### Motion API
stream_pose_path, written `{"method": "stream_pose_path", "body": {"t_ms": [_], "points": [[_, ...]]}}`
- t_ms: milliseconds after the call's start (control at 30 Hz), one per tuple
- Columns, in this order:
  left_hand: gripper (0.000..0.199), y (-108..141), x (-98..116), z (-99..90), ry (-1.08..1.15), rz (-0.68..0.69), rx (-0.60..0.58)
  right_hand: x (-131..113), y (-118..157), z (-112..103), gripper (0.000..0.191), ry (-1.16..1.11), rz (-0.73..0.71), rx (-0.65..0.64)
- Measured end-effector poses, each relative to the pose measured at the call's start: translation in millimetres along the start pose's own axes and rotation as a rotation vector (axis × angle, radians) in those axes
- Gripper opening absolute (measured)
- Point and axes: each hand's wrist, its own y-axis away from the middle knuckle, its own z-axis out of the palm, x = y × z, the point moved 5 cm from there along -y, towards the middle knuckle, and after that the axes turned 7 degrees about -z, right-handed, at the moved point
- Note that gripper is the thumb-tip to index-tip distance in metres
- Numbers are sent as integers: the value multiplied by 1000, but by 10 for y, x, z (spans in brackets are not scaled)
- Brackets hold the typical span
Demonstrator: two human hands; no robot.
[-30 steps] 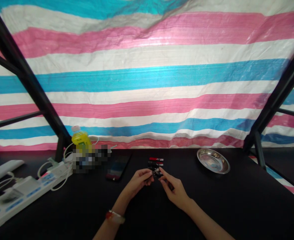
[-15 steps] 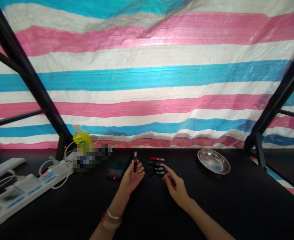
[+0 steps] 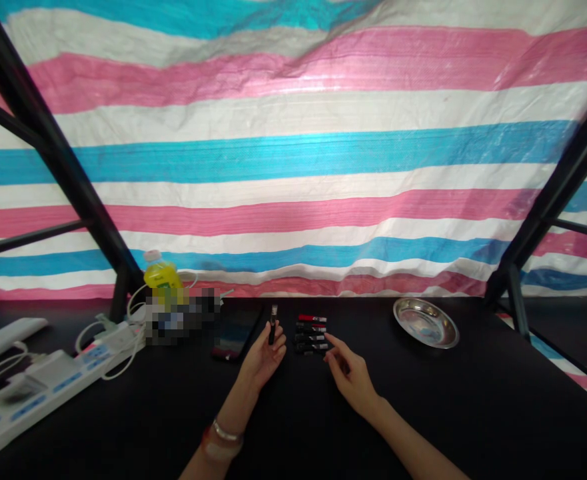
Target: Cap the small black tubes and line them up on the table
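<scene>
While a slim dark item, not yet laid down, is pinched by the left hand, markers are already aligned beside the empty, half-curled right hand.

On the tabletop, between left hand and right hand: markers, one behind another. In left hand: a pen-like item. Just left of that, a phone; farther left, a power strip, a bottle behind its far end. Well right of the markers, a dish. Behind the tabletop, a tarpaulin.
</scene>
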Motion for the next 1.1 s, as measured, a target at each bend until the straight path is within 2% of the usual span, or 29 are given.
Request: {"method": "stream_pose_path", "body": {"t_ms": [300,433,600,767,867,1100], "points": [[7,-14,-64,-41,-129,-31,61,19,-3,5,36,19,-12,9],[11,-16,-82,-68,-214,-41,81,22,-5,4,35,15,-6,9],[25,-1,-123,5,-572,-38,49,34,0,-7,34,18,-16,18],[16,69,-123,217,-1069,72,-26,20,-5,-20,33,20,-29,-9],[14,86,-120,260,-1200,132,-74,-15,-16,-5,27,77,-67,-62],[20,41,-152,141,-1422,221,-127,-28,-28,55,19,150,-72,-195]]}}
